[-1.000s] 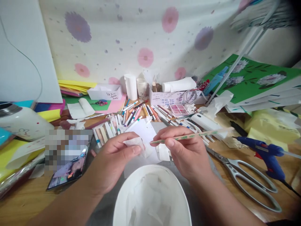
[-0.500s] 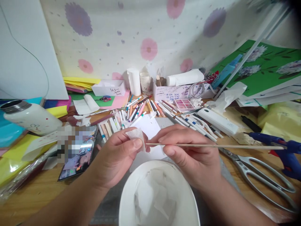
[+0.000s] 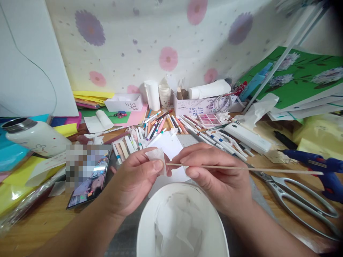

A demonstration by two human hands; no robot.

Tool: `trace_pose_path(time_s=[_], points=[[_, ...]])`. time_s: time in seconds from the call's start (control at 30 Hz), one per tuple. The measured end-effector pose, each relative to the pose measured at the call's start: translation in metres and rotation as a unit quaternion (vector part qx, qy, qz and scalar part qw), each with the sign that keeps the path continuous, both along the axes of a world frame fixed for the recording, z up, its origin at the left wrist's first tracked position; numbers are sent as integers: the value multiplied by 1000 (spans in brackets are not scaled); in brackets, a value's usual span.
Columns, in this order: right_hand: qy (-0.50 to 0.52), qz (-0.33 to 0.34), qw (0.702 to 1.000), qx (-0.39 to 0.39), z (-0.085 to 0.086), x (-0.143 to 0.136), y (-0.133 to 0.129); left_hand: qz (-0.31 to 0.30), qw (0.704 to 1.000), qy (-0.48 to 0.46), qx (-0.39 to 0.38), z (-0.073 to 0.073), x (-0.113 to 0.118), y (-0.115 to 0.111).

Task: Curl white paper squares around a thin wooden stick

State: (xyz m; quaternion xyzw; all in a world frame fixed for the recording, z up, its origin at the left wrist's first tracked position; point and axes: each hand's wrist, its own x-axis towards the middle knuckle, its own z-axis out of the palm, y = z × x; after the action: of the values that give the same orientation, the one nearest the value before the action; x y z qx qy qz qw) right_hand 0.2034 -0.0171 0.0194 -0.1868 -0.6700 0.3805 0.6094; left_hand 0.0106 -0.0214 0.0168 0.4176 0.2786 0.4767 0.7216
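My left hand (image 3: pixel 139 178) pinches a small piece of white tissue paper (image 3: pixel 157 156) between thumb and fingers. Held in my right hand (image 3: pixel 214 171) is a thin wooden stick (image 3: pixel 278 170), lying almost level and pointing right past the fingers. The stick's left end meets the tissue at my left fingertips; whether it is stuck to the paper I cannot tell. Below both hands stands a white oval container (image 3: pixel 146 228) with pieces of thin white paper (image 3: pixel 177 221) in it. A white sheet (image 3: pixel 167 144) lies behind my hands.
Scissors (image 3: pixel 285 192) and a blue glue gun (image 3: pixel 316 162) lie at the right. On the left are a phone (image 3: pixel 93 182) and a white bottle (image 3: pixel 37 137). Several markers (image 3: pixel 131 139) spread across the back, before paper cups (image 3: pixel 164 95) and a white box (image 3: pixel 198 105).
The tissue piece at my left fingertips has shifted slightly and shows a little more of its surface. The stick's right end has dipped slightly. Both hands keep their grips.
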Motion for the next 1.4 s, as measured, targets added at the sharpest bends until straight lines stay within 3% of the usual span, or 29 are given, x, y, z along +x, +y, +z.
trace_pose_path(time_s=[0.37, 0.53, 0.77, 0.93, 1.23, 1.4], points=[[30, 16, 999, -19, -1, -3, 3, 73, 997, 11, 7, 0, 3, 4], [47, 25, 998, -19, -3, -3, 3, 79, 997, 15, 20, 0, 2, 4], [42, 2, 999, -8, -3, -4, 4, 105, 977, 163, 90, -4, -3, 3], [37, -39, 999, 8, -4, -4, 5, 90, 976, 176, 90, -5, -4, 0], [26, -10, 1000, 12, -8, 0, 6, 106, 972, 184, 104, -6, -3, 2], [83, 49, 994, -55, -13, 0, 8, 102, 978, 165, 77, -2, -2, -1]])
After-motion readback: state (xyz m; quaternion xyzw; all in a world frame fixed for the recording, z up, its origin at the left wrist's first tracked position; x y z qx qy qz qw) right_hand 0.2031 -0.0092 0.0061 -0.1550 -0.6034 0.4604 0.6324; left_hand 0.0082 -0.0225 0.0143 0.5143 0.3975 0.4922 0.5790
